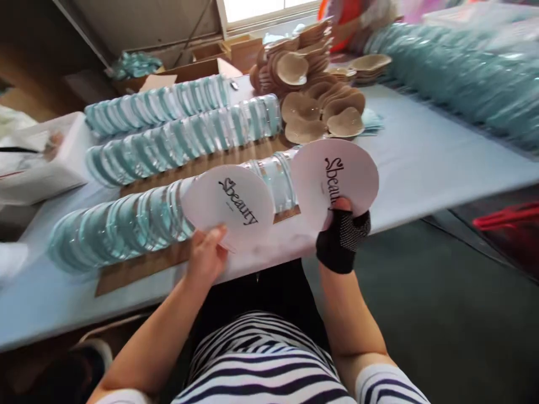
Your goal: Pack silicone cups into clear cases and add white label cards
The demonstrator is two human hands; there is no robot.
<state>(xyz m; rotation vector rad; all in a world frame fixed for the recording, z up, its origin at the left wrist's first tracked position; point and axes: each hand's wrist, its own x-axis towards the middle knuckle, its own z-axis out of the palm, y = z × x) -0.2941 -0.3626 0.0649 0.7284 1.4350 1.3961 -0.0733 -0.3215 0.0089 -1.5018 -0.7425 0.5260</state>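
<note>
My left hand (pixel 207 252) pinches the lower edge of a white round card (pixel 229 207) printed with "beauty" lettering. Another such white round card (pixel 353 163) is gripped by my right hand (pixel 343 235), which wears a black fingerless wrist glove; its thumb lies over the print. Both cards are held tilted above the table's near edge, side by side and apart. Behind them runs the nearest row of clear round cases (pixel 122 224) with pale blue-green inside, partly hidden by the cards.
Two more rows of clear cases (pixel 185 134) lie farther back on brown cardboard (pixel 138 275). Stacked beige cup-shaped pads (pixel 303 112) sit beyond the cards. Bagged blue-green items (pixel 458 78) line the right back, and a white box (pixel 54 157) stands left.
</note>
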